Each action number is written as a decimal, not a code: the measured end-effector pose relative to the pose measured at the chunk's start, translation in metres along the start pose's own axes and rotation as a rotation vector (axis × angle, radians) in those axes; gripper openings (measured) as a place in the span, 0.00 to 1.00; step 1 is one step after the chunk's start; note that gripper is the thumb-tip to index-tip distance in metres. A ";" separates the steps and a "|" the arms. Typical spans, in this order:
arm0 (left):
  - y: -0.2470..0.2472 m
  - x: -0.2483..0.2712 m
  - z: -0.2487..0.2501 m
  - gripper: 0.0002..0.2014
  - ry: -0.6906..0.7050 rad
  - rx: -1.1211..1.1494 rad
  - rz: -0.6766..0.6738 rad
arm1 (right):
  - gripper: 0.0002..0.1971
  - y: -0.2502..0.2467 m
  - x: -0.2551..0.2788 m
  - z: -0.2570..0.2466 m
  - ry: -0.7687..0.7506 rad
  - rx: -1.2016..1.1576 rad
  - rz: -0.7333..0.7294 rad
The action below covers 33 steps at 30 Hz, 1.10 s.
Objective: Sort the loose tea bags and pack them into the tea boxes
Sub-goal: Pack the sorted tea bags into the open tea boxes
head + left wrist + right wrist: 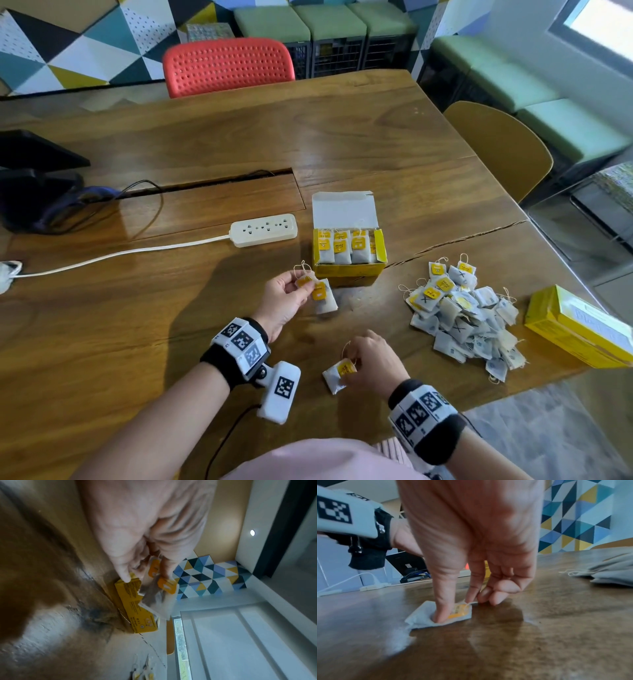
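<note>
- Right hand [471, 536]: thumb and forefinger press and pinch a single tea bag [337, 375] flat on the table [171, 308], at its yellow tag; the other fingers are curled just clear of the wood. Risk: the bag is thin and lies flush, so a lift by the tag or string alone could let the pouch swing or slip free.
- Left hand [286, 298]: fingers closed narrowly on held tea bags [323, 296], gripped at the tags, pouches hanging below, just in front of the open tea box [347, 253]. How many bags it holds cannot be told exactly; at least two tags show. Risk: loose strings may tangle, so one bag could drag another out on release.
- Open tea box: rows of bags upright, nearly full, lid flap raised. Risk: forcing more in could crumple pouches or tip the light carton.
- Loose pile [462, 315]: well to the right, some bags marked with an X. Risk, as a judgement: a marked bag placed among unmarked ones would spoil the sort.
- Second tea box [575, 329]: closed, near the table's right edge; a nudge could push it off.
</note>
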State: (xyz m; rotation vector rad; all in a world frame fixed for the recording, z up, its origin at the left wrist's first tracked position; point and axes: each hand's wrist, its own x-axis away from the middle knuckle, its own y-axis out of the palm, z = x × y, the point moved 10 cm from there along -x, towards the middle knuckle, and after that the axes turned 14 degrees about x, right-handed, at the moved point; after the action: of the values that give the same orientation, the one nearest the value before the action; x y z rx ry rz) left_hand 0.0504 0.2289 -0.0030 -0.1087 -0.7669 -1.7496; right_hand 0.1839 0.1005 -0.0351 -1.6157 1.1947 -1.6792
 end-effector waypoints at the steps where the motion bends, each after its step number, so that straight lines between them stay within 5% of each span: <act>1: 0.003 0.001 0.002 0.08 0.002 0.063 -0.016 | 0.24 0.003 0.000 -0.001 -0.007 0.016 0.005; 4: 0.012 0.000 0.003 0.08 -0.029 0.252 -0.050 | 0.21 0.005 -0.003 -0.003 -0.032 0.029 0.032; 9: 0.011 -0.002 0.010 0.08 0.032 0.221 -0.022 | 0.06 0.001 -0.001 -0.019 -0.183 -0.058 0.013; 17: 0.001 -0.005 0.028 0.10 0.234 -0.020 0.048 | 0.10 -0.084 0.009 -0.034 -0.302 -0.898 0.097; 26: 0.014 0.000 0.025 0.10 0.206 -0.093 -0.058 | 0.17 -0.097 -0.023 -0.010 0.047 -1.150 0.240; 33: 0.013 -0.001 0.021 0.10 0.156 -0.118 -0.082 | 0.06 -0.099 -0.026 -0.011 0.041 -1.114 0.275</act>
State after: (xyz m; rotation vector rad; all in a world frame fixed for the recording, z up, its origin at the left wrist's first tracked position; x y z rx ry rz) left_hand 0.0559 0.2394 0.0190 -0.0206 -0.5612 -1.8569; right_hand 0.1980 0.1726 0.0369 -1.8114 2.4866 -0.8488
